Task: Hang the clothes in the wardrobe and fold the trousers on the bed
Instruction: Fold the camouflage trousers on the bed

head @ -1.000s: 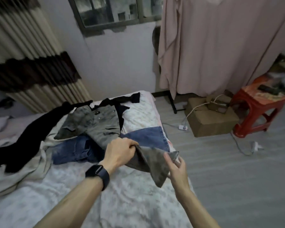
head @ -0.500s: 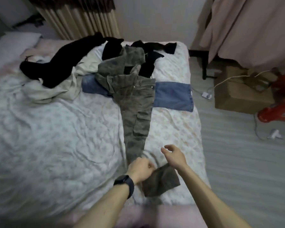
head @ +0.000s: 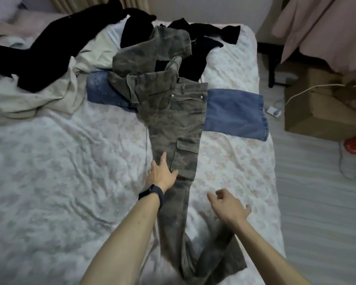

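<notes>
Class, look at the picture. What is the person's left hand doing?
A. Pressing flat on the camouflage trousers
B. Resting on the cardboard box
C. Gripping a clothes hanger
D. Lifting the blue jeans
A: the left hand lies with straight fingers on one leg of the camouflage trousers, which are spread out along the bed.
</notes>
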Demonstrator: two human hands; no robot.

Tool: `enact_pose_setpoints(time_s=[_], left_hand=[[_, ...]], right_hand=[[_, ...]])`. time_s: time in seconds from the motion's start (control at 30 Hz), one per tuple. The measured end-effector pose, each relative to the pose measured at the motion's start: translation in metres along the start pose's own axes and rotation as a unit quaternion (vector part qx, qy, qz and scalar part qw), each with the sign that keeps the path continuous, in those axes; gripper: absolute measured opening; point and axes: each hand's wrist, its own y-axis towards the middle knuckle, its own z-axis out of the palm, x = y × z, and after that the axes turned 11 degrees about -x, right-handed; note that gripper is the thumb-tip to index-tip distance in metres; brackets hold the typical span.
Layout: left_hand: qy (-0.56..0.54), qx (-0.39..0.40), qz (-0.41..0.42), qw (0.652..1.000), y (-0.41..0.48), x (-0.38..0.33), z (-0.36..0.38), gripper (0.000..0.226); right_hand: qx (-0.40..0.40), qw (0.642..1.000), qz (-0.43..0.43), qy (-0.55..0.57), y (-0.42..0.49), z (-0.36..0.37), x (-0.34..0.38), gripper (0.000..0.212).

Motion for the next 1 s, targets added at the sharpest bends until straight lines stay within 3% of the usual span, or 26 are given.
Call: enact_pose_setpoints(time_s=[0.1,0.3,0.5,0.6,0.67,0.73,0.8,0.9,1.0], left_hand=[[-0.003,-0.014,0.001,1.000,0.012,0.019,0.023,0.074],[0.107,-0.086,0.145,0.980,-0.013,0.045,0.012,0.068],[0.158,-0.079,0.139,0.974,-0.033,0.051,-0.023,0.048],[0.163,0.040,0.103,0.980,-0.049,0.060,-0.041,0.037],[0.156,0.167,0.097,0.969,-0.067,0.065,-0.047,0.027],[0.177,0.226,0.118,0.951,-0.081,0.068,-0.051,0.023],[0.182,0.195,0.143,0.953,-0.083,0.062,-0.053,0.030],[0.152,0.081,0.188,0.967,-0.066,0.040,-0.059,0.042],[0.136,-0.038,0.238,0.961,-0.038,0.010,-0.066,0.059]], right_hand=[[0.012,0.996,-0.030,0.084,0.036,0.007,0.026,0.061],[0.045,0.970,0.022,0.236,0.088,0.027,0.084,0.080],[0.017,0.969,-0.015,0.246,0.071,0.042,0.098,0.010],[0.060,0.977,-0.058,0.198,0.033,0.025,0.073,0.007],[0.090,0.989,-0.095,0.064,0.004,0.017,0.039,0.013],[0.129,0.985,-0.105,-0.043,-0.030,0.011,-0.001,0.018],[0.173,0.975,-0.097,-0.098,-0.056,0.009,-0.037,0.027],[0.247,0.950,-0.095,-0.168,-0.056,0.010,-0.059,0.039],[0.225,0.958,-0.056,-0.169,-0.027,0.005,-0.053,0.044]])
